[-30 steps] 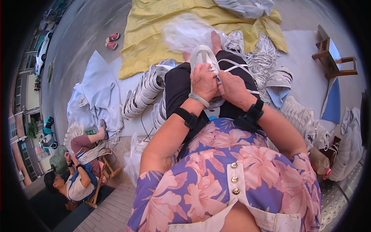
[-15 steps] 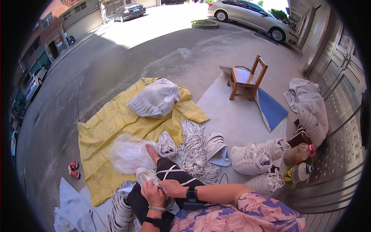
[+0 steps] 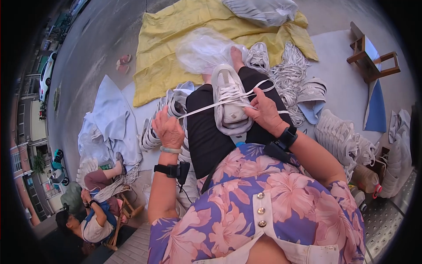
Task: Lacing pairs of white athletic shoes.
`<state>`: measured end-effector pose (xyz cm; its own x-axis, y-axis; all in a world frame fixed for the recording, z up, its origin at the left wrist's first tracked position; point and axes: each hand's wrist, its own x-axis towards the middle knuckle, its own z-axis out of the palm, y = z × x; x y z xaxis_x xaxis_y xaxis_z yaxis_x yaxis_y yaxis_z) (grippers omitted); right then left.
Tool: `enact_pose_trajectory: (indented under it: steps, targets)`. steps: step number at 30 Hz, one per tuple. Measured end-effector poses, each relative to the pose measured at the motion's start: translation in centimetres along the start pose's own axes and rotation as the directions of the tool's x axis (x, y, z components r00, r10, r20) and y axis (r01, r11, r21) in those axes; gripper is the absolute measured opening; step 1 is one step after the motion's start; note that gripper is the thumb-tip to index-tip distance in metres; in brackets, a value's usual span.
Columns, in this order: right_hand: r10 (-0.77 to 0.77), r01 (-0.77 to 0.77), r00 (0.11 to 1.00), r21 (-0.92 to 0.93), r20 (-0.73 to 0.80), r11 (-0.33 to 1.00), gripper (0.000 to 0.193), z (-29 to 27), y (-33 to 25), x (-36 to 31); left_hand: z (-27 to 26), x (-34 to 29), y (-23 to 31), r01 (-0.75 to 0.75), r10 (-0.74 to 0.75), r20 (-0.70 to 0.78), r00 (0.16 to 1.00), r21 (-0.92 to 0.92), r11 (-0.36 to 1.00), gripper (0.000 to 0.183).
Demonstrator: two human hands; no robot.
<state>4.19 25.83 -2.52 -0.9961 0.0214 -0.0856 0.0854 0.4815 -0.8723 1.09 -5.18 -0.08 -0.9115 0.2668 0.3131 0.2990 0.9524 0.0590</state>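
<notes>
A pale grey-white sneaker [image 3: 231,115] lies on my lap between my dark-trousered thighs, its toe pointing away from me. White shoelace [image 3: 200,110] runs across its tongue and out to both sides. To the left of the shoe, my left hand [image 3: 169,129] pinches one stretch of lace, drawn straight. Close by the shoe's right side, my right hand [image 3: 267,110] grips lace between thumb and fingers, and a loop of it hangs over my right thigh. Another laced sneaker [image 3: 258,57] stands beyond my bare foot, beside a heap of loose white laces [image 3: 291,72].
Stacked shoe uppers [image 3: 151,136] lie at my left, more shoes [image 3: 336,132] at my right. A yellow sheet [image 3: 162,44] with clear plastic [image 3: 200,50] spreads ahead. A wooden chair [image 3: 371,57] is far right. At lower left another person [image 3: 94,220] sits with laces.
My hands were together at the shoe; now they are apart, the left drawn out leftward with lace stretched between. The view has tilted down and turned, bringing the other person in.
</notes>
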Motion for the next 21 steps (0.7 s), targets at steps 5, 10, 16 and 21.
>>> enact_pose_trajectory:
  steps: [5, 10, 16, 21]
  targets:
    - [0.059, -0.061, 0.996, 0.023, 0.073, 0.998, 0.072, -0.3, -0.1, 0.1, -3.0, -10.8, -17.2, 0.438, -0.547, 0.090, 0.832, 0.497, 0.749, 0.015]
    - [0.089, -0.092, 0.990, 0.021, 0.110, 0.996, 0.072, -1.2, 0.0, 0.1, -2.9, -7.3, -13.0, 0.399, -0.626, 0.300, 0.720, 0.559, 0.727, 0.021]
    - [0.147, -0.172, 0.960, 0.086, 0.238, 0.981, 0.066, -1.9, -1.3, 0.8, 2.3, 0.1, -0.8, 0.101, -0.069, 0.121, 0.990, -0.285, 0.953, 0.028]
    - [0.116, -0.144, 0.964, 0.100, 0.240, 0.985, 0.066, -1.4, -1.3, 0.5, 3.7, 2.9, 6.6, 0.000, 0.113, 0.198, 0.974, -0.493, 0.870, 0.024]
